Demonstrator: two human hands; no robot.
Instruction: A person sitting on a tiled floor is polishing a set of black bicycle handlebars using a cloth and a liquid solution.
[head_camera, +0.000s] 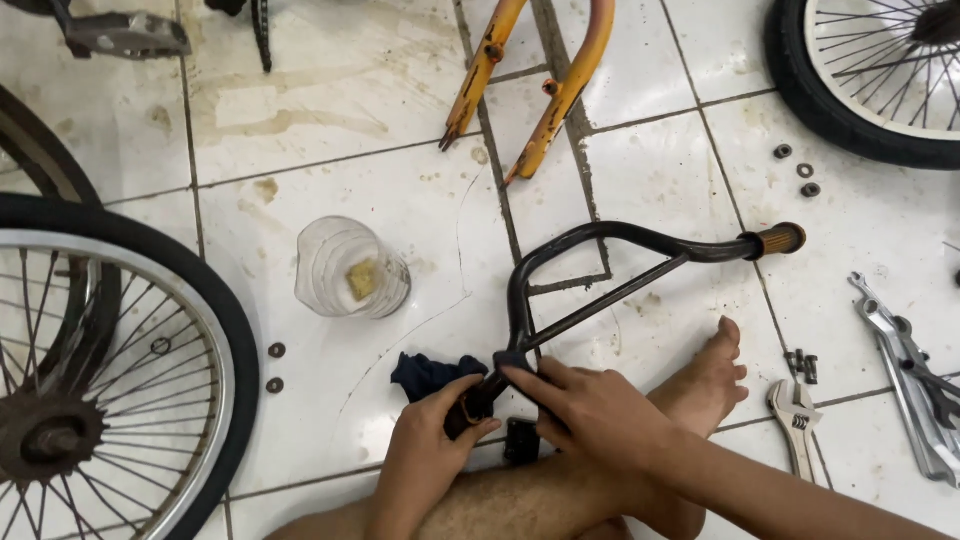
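Observation:
A black bicycle handlebar (600, 240) with a crossbar lies on the tiled floor, an orange grip (782, 239) on its far end. My left hand (432, 445) is closed around the near end of the handlebar, where another worn grip sits. My right hand (590, 405) lies over the bar just right of it, fingers pressing on the tube at the bend. A dark blue rag (425, 372) lies under the near end, beside my left hand. My bare leg and foot (715, 365) rest on the floor below the bar.
A spoked bicycle wheel (110, 380) fills the left; another wheel (880, 70) is top right. A yellow fork (540, 90) lies at the top centre. A clear plastic cup (350, 268), washers (275, 367), nuts (800, 170), an adjustable wrench (797, 420) and brake parts (915, 370) are scattered around.

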